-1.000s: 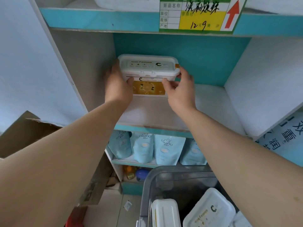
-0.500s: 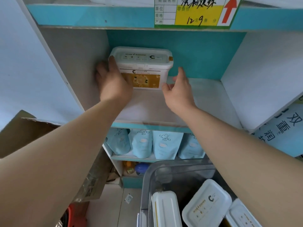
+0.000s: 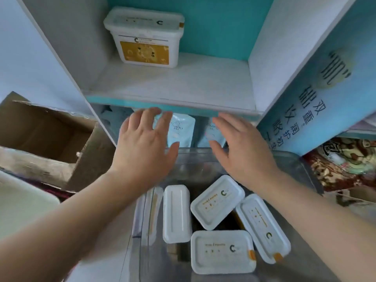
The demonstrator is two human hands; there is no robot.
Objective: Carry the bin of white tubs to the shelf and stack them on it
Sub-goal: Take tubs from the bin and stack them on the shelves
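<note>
Both empty, fingers spread wide, my left hand (image 3: 146,147) and right hand (image 3: 242,151) hovered over the clear plastic bin (image 3: 295,161) to pick from the white lidded tubs (image 3: 216,202) inside, while one yellow-labelled white plastic tub (image 3: 145,37) sat back-left on the pale shelf board (image 3: 193,82), leaving stacking room.

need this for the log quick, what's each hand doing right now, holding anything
Left hand: open, fingers spread, holding nothing.
Right hand: open, fingers spread, holding nothing.
</note>
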